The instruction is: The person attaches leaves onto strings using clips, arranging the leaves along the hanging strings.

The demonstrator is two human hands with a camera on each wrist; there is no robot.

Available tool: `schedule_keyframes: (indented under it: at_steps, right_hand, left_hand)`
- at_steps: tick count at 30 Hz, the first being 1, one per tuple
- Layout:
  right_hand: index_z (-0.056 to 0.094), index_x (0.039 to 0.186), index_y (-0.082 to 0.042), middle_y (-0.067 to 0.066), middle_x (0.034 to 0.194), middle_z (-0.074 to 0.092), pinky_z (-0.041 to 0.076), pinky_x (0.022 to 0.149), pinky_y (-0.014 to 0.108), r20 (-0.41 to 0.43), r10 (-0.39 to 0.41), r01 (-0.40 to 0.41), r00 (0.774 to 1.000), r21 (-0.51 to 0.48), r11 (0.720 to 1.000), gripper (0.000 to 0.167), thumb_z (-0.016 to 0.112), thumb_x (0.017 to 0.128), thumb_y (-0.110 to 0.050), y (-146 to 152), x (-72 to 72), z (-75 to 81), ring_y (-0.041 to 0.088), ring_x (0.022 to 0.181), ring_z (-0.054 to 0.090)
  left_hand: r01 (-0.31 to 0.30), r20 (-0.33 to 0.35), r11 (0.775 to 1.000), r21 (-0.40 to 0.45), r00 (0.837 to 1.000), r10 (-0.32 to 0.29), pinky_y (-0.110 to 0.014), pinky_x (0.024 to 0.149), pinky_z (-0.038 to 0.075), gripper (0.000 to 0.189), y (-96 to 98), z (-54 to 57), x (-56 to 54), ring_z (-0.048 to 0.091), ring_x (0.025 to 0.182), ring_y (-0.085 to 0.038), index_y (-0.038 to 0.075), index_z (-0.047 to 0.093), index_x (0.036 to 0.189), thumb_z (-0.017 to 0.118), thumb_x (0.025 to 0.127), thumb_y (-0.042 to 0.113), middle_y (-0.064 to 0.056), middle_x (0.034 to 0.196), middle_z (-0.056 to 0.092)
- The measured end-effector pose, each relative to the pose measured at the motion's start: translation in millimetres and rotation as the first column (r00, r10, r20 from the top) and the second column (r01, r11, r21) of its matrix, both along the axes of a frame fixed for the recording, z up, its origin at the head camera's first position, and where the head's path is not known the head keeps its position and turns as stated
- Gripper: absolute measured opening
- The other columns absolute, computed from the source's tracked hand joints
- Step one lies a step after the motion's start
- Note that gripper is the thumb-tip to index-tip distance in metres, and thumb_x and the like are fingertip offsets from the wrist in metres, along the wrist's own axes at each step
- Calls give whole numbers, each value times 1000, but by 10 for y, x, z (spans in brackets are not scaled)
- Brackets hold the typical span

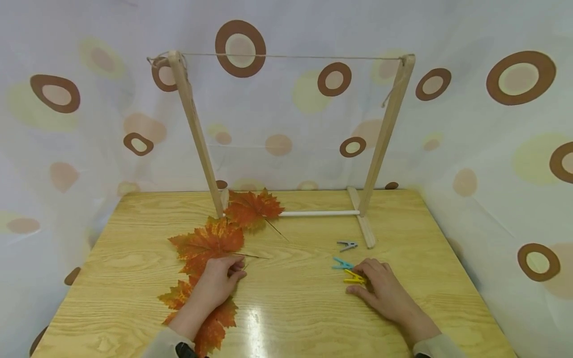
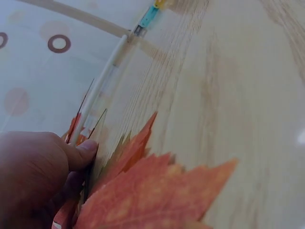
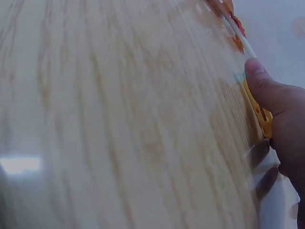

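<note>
My left hand point(image 1: 220, 281) is over the nearest orange-red artificial maple leaf point(image 1: 220, 323), thumb and forefinger pinched together at its thin stem. In the left wrist view that leaf point(image 2: 147, 191) spreads close beside the thumb. Just beyond the hand lies a second maple leaf point(image 1: 208, 243), its stem pointing right. A third leaf point(image 1: 252, 206) lies farther back. My right hand point(image 1: 382, 291) is at a yellow clothespin point(image 1: 353, 277), thumb and forefinger spread to either side of it. A blue clothespin point(image 1: 342, 263) lies just past the forefinger, and a grey one point(image 1: 346, 245) farther off.
A wooden frame stands at the back of the table point(image 1: 295, 303), with a left post point(image 1: 197, 134), a right post point(image 1: 387, 134) and a string point(image 1: 291, 56) tied between their tops. A white rod point(image 1: 320, 214) joins them low down. Patterned cloth point(image 1: 277, 109) hangs behind.
</note>
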State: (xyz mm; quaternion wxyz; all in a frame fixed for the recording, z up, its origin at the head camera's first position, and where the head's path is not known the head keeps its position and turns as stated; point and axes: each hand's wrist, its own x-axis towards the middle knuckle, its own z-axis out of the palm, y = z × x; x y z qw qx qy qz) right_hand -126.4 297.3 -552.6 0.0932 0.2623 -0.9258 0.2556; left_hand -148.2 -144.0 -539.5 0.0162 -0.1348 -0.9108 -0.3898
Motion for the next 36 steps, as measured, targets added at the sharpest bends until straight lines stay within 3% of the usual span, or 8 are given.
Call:
schedule_keyframes:
  at_steps: [8,17,20,24,28,32,36]
  right_hand:
    - [71,115,-15,-14,104,64,40,87,39,-31,17,-16,999,13,1000,32,88,90,-26,-10,-27,-7,7,98,58]
    - [72,110,-15,-14,99,63,39,81,36,-83,40,-39,996,8,999,27,88,89,-17,-37,-19,19,4,91,54]
    - [73,109,-15,-14,98,62,39,80,36,-84,41,-40,996,9,999,26,88,88,-17,-44,-19,26,3,89,53]
    - [73,110,-15,-13,98,63,38,80,35,-84,43,-43,996,6,999,26,88,88,-17,-50,-22,33,3,89,53]
    - [73,110,-14,-14,97,63,37,80,35,-82,38,-38,996,3,999,26,88,89,-17,-52,-25,34,3,89,53]
    - [73,109,-15,-15,97,63,37,80,34,-80,33,-33,996,0,999,26,88,88,-17,-47,-23,28,3,88,53]
    - [73,109,-15,-15,97,63,36,80,34,-83,35,-36,996,-3,999,26,89,88,-17,-45,-22,12,3,88,54]
  left_hand:
    - [-28,-13,999,-31,1000,27,-37,79,63,29,58,6,21,74,89,-17,-1,77,122,80,93,0,0,98,77]
    - [45,-99,998,-46,994,-50,-39,80,62,25,77,-1,49,74,91,-21,-4,74,121,74,96,-5,-6,98,77]
    - [33,-117,998,-57,992,-39,-39,80,62,27,57,3,55,74,90,-21,-3,73,122,76,95,-4,-5,96,76]
    - [-22,-32,999,-48,999,20,-39,80,62,32,5,50,77,73,89,-19,-2,75,121,83,90,2,-2,97,76]
    - [-90,67,996,-29,994,92,-37,78,62,31,-43,79,110,73,85,-14,1,79,117,88,87,6,2,95,76]
    - [-109,83,994,-18,990,110,-37,76,62,21,-50,77,137,72,83,-12,4,81,110,85,90,6,5,90,76]
    - [-93,98,996,18,991,91,-37,76,62,15,-46,54,157,71,83,-13,3,80,107,81,93,2,5,89,75]
